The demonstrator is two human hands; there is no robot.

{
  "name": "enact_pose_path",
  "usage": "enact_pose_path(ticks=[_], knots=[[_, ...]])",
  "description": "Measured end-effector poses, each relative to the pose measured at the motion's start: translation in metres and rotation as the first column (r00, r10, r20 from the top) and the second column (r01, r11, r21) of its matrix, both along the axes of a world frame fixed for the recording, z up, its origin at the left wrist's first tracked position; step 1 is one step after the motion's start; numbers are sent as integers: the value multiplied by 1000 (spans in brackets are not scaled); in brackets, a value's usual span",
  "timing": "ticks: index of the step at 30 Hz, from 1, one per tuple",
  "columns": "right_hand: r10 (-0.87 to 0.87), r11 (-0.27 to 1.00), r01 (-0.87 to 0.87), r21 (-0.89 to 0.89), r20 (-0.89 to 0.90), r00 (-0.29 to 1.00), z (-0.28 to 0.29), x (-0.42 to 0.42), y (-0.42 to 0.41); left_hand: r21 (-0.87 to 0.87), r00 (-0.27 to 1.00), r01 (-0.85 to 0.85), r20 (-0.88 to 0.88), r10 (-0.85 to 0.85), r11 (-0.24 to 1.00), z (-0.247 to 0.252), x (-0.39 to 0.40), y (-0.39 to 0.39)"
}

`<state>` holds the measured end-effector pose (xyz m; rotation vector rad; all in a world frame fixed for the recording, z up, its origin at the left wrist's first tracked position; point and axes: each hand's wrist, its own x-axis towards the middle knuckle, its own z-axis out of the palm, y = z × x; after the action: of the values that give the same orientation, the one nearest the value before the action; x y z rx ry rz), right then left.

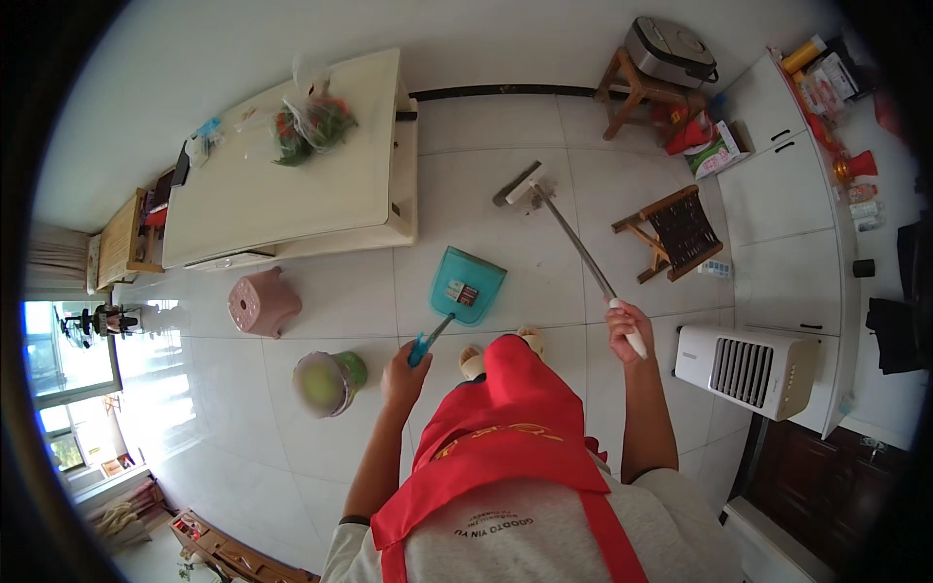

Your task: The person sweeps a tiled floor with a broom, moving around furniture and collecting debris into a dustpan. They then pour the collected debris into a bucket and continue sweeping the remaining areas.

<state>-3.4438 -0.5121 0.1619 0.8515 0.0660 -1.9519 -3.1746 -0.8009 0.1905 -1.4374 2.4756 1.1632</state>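
Observation:
My left hand (405,375) grips the short blue handle of a teal plastic dustpan (477,280), whose pan is over the tiled floor in front of my feet. In my right hand (628,331) is the white grip of a long-handled broom (579,244) with a metal pole. The broom's head (519,184) rests on the floor ahead, beyond the dustpan and apart from it. A small heap of dark debris (543,195) lies against the broom head, with scattered specks nearer to me.
A cream table (291,211) bearing bagged vegetables stands ahead left. A pink stool (259,302) and a bucket (353,372) are at left. On the right are a folding stool (681,233), a white air cooler (743,372) and cabinets (783,189); a rice cooker (667,51) sits on a wooden stool (627,91).

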Motion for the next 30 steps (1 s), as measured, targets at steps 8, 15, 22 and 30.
enact_pose_path(ticks=[8,15,22,30], knots=[[860,480,-171,861,-423,285,34,-108,-30,56,997,-54,60,50,997,4,-42,3],[941,-106,296,949,192,-277,-119,-162,-31,44,993,-18,119,13,999,-5,-75,28],[840,-153,82,985,174,-514,-61,-45,79,9,990,-46,133,45,999,-12,-92,45],[968,-113,25,993,115,-223,46,-84,102,19,992,-49,115,47,999,-10,-86,49]])
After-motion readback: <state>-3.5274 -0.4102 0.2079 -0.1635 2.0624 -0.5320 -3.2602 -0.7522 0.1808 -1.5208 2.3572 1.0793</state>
